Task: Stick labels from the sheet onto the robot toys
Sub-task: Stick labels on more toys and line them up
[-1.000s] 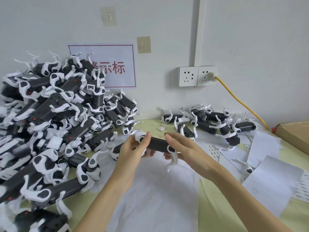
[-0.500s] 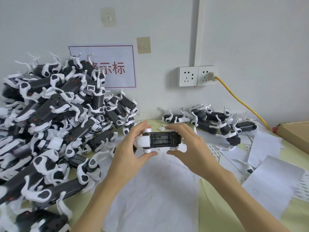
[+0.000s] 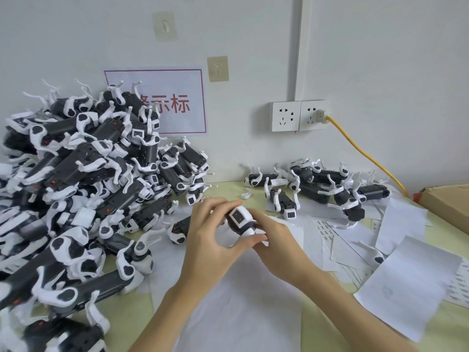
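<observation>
Robot toy (image 3: 240, 219) in hand is our landmark: we hold it above the white paper (image 3: 238, 301) spread on the counter (image 3: 317, 326), its small screen face turned up toward us. Our left hand (image 3: 210, 240) grips it from the left, fingers (image 3: 215, 203) curled over the top and thumb under; our right hand (image 3: 272, 240) grips it from the right, fingertips clenched on its white end. Neither hand carries a label that we can see, so we judge this toy is being turned and checked, or readied for its sticker; whether it already bears one we cannot tell.

Right of the held toy, loose white sheets (image 3: 406, 283) overlap on the counter, and among them lie label sheets (image 3: 327, 229) printed with rows of small marks. Several look bare, which suggests spent backing paper.

Left of the toy rises a big heap of robot toys (image 3: 76, 186), black bodies and white legs tangled, reaching from the near edge back to the wall. Beyond the toy and to its right sits a much smaller group of toys (image 3: 317, 184). We judge one pile is finished and the other waiting, but the view does not show which; if the heap is the waiting one, most of the work remains.

Farther right, a cardboard box (image 3: 446, 207) rests at the counter's edge. On the wall behind hang a red-bordered sign (image 3: 172, 102), a double socket (image 3: 298, 115) and a yellow cable (image 3: 368, 156) plugged into it.
</observation>
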Available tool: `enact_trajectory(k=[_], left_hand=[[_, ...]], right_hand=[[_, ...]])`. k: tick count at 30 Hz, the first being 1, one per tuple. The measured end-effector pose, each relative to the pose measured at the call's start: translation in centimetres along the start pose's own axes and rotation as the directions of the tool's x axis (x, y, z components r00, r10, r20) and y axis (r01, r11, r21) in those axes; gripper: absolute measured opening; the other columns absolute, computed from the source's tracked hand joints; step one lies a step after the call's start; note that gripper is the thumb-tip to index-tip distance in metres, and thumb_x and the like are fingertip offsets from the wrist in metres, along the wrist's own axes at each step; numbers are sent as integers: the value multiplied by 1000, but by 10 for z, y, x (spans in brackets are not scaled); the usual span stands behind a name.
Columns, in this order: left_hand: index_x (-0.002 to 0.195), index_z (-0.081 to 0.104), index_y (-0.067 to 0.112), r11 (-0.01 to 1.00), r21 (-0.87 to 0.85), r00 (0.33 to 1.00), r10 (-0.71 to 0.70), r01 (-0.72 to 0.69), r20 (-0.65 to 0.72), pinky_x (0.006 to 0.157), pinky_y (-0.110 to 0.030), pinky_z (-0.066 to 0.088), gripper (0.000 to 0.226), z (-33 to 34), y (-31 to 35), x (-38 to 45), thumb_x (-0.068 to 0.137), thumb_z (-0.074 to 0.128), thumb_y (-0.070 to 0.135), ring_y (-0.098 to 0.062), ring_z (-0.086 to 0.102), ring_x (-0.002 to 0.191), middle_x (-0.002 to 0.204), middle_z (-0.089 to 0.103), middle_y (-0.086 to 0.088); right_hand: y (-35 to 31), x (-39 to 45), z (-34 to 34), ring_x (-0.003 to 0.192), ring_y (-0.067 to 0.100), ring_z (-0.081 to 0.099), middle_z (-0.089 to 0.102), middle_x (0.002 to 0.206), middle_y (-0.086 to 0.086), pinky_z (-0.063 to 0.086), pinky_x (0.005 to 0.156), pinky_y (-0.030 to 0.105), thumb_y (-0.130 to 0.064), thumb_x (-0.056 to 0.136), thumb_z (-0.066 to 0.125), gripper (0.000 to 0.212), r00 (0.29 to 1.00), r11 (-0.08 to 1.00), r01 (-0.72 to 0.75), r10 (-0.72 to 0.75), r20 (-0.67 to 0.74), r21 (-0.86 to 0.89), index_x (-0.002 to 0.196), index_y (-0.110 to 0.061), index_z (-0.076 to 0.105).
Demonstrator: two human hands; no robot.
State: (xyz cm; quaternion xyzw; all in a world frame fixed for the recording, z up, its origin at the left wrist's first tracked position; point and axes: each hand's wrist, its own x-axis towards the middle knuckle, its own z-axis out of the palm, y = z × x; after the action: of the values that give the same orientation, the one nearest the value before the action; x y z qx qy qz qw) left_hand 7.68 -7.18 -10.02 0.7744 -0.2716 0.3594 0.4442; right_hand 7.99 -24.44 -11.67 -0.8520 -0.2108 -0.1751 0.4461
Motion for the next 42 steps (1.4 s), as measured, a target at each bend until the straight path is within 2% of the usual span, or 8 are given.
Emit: enact_trajectory(k=[5, 9, 15, 22, 27, 32, 38, 42], left_hand=[[112, 82, 21, 973, -203, 993, -91, 105, 78, 95, -15, 45, 28, -2, 2, 5, 98, 67, 40, -17, 66, 112, 109, 66, 12], [101, 79, 28, 889, -321, 945, -306, 326, 111, 93, -28, 50, 25, -10, 1, 12, 103, 56, 38, -15, 69, 110, 110, 74, 7], [90, 76, 26, 759, -415, 860, -490, 501, 142, 71, -16, 44, 27, -14, -3, 16, 100, 63, 48, -7, 61, 73, 77, 68, 7], [118, 72, 3, 461, -628, 703, -683, 627, 200, 88, -39, 46, 43, -14, -11, 17, 106, 57, 41, -24, 62, 93, 105, 71, -17], [104, 75, 35, 656, -491, 770, -636, 573, 49, 70, -34, 48, 58, -12, -9, 14, 84, 54, 85, -18, 70, 95, 108, 77, 3], [54, 64, 15, 701, -577, 700, -654, 419, -287, 85, -44, 54, 66, -19, -15, 14, 99, 60, 62, -30, 72, 73, 66, 72, -9], [49, 66, 16, 736, -487, 673, -656, 470, -341, 92, -34, 49, 69, -28, -27, 22, 104, 52, 55, -14, 72, 71, 65, 74, -5], [51, 67, 19, 806, -271, 757, -589, 526, -284, 71, -21, 44, 63, -31, -29, 23, 108, 53, 42, -6, 66, 62, 60, 73, 4]], right_hand=[[1, -2, -2, 97, -12, 60, 60, 101, -42, 45, 81, 5, 6, 97, 62, 50, 999, 997, 46, -45, 3, -69, 123, -37, 57], [4, 2, -4, 100, 4, 58, 58, 111, -20, 52, 89, 24, -18, 99, 69, 37, 999, 994, 41, -40, 14, -104, 134, -30, 61], [-5, 2, -15, 101, 3, 57, 57, 113, -10, 42, 86, 10, -34, 98, 71, 35, 1000, 993, -22, 20, -24, -112, 133, -31, 65], [-19, 5, -26, 102, 11, 73, 72, 106, -14, 54, 88, 26, -48, 100, 65, 27, 963, 879, -270, 247, 110, 394, 126, -38, 66], [-22, 2, -22, 129, 9, 59, 61, 134, -10, 47, 109, 23, -23, 85, 88, 66, 996, 936, -83, 73, 42, 342, 141, -38, 57], [-30, -10, 15, 130, 8, 53, 52, 135, -17, 38, 107, 16, -42, 80, 90, 79, 981, 979, 169, -178, 79, 112, 148, -34, 49], [-22, -5, 17, 133, -1, 51, 55, 142, -17, 39, 106, 14, -42, 111, 42, 42, 996, 970, -55, 37, 79, 235, 153, -35, 44], [11, 12, 5, 139, 18, 49, 55, 150, -1, 35, 110, 21, -5, 110, 38, 44, 978, 969, -189, 200, 57, -159, 150, -18, 48]])
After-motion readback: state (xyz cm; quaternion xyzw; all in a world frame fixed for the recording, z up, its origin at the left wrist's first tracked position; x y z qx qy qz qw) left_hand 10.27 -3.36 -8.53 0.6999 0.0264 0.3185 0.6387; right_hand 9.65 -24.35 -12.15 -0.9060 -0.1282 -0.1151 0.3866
